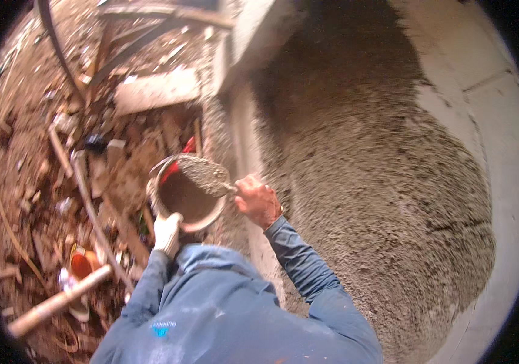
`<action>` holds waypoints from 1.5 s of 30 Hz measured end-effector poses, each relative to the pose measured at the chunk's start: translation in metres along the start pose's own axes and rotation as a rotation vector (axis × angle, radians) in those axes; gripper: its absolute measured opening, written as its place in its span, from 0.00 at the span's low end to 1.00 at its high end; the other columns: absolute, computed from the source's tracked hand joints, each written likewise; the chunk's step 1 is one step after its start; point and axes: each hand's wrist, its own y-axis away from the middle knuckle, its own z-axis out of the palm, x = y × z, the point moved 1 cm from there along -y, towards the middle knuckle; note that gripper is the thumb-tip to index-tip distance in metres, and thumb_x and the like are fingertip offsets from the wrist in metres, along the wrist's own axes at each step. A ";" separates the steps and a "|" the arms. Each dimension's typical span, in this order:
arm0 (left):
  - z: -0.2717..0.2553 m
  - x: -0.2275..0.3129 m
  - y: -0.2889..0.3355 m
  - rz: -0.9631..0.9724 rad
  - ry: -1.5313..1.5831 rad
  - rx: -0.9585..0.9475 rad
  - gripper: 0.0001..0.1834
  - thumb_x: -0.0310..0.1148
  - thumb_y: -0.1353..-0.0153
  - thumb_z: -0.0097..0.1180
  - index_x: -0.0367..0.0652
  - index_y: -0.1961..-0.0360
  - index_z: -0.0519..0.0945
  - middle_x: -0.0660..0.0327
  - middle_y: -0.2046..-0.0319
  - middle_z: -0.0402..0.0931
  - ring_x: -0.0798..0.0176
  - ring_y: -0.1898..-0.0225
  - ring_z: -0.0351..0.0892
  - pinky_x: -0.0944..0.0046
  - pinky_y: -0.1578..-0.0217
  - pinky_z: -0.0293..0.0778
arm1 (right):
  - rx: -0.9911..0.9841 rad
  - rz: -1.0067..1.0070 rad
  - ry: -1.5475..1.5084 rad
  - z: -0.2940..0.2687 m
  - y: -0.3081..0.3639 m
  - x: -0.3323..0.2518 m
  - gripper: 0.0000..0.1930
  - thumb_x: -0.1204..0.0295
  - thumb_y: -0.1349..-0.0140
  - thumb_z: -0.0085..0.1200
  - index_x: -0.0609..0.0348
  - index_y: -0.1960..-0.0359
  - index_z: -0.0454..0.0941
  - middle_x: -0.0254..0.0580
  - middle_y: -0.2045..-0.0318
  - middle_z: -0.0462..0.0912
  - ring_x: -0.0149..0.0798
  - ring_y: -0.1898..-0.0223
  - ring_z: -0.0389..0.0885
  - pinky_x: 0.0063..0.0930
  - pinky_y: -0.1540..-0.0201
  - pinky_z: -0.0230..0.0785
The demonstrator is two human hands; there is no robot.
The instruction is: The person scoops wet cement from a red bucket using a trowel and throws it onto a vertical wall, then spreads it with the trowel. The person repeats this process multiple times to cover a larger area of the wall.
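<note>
My left hand (167, 233), in a whitish glove, is closed on the near left rim of a round bucket (204, 225). The bucket's inside looks grey, with a red patch near its far left edge. In my bare right hand (258, 200) is the handle of a trowel (206, 176). Its blade is coated in grey mortar and lies over the far right part of the bucket's mouth. Whether the blade touches the rim, I cannot tell.
On the right spreads a rough grey mortar surface (381, 200), bordered by a smooth pale wall (514, 151). A pale ledge (244, 133) runs beside the bucket. Brown ground at left holds scattered debris, a bamboo pole (59, 301), a flat board (157, 91) and an orange container (81, 262).
</note>
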 end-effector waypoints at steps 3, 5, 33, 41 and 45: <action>0.004 -0.006 -0.011 -0.011 0.078 -0.047 0.27 0.24 0.47 0.60 0.37 0.42 0.80 0.61 0.52 0.83 0.60 0.55 0.80 0.58 0.49 0.78 | 0.119 -0.085 0.193 -0.106 -0.025 -0.019 0.20 0.63 0.38 0.69 0.53 0.46 0.79 0.47 0.49 0.82 0.53 0.54 0.89 0.46 0.56 0.85; -0.004 -0.018 -0.023 0.050 0.006 -0.056 0.28 0.23 0.48 0.59 0.37 0.41 0.79 0.60 0.51 0.84 0.58 0.54 0.81 0.58 0.49 0.79 | 0.212 -0.099 0.257 -0.179 -0.046 -0.038 0.19 0.64 0.38 0.69 0.54 0.48 0.81 0.46 0.51 0.83 0.54 0.58 0.89 0.47 0.57 0.85; 0.007 0.013 -0.012 0.076 -0.013 0.008 0.24 0.28 0.43 0.60 0.37 0.43 0.80 0.62 0.55 0.82 0.63 0.59 0.78 0.61 0.55 0.77 | 0.041 0.138 -0.567 -0.071 0.017 0.056 0.20 0.75 0.34 0.63 0.63 0.40 0.84 0.46 0.45 0.89 0.46 0.46 0.87 0.37 0.40 0.81; 0.001 -0.011 -0.013 0.224 -0.405 0.007 0.41 0.34 0.40 0.60 0.39 0.24 0.68 0.45 0.41 0.84 0.49 0.43 0.84 0.54 0.40 0.78 | -0.175 -0.045 0.376 0.137 -0.022 0.037 0.12 0.66 0.33 0.59 0.54 0.52 0.84 0.47 0.55 0.87 0.52 0.55 0.90 0.49 0.51 0.84; 0.000 -0.013 -0.009 0.271 -0.419 0.021 0.37 0.31 0.40 0.60 0.39 0.27 0.71 0.49 0.44 0.84 0.53 0.47 0.84 0.57 0.43 0.79 | -0.302 0.020 0.138 0.193 -0.007 0.018 0.11 0.62 0.34 0.60 0.50 0.54 0.86 0.48 0.56 0.87 0.54 0.53 0.88 0.49 0.48 0.82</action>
